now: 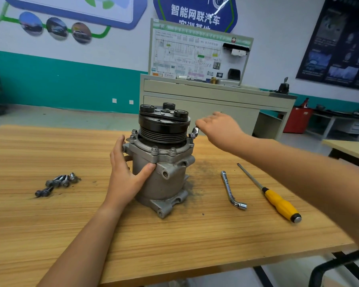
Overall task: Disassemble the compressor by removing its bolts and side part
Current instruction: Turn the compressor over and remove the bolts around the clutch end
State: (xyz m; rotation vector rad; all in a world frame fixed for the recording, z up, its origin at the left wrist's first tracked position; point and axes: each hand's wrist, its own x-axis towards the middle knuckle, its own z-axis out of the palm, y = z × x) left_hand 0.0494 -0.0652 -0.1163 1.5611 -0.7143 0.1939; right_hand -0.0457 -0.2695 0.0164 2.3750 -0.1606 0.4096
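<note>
A grey metal compressor [166, 177] stands upright on the wooden table [153, 241], its black pulley [164, 125] on top. Several bolts still sit in the upper flange [153, 151]. My left hand [125, 172] holds the left side of the body, thumb across the front. My right hand [218, 128] grips a small metal wrench [194, 132] whose end sits on a bolt at the flange's right edge. Several removed bolts [57, 183] lie in a loose pile on the table to the left.
An L-shaped socket wrench [232, 190] and a yellow-handled screwdriver [278, 200] lie on the table right of the compressor. Dark grime dusts the wood around the base. A grey cabinet with a wiring board [197, 54] stands behind the table.
</note>
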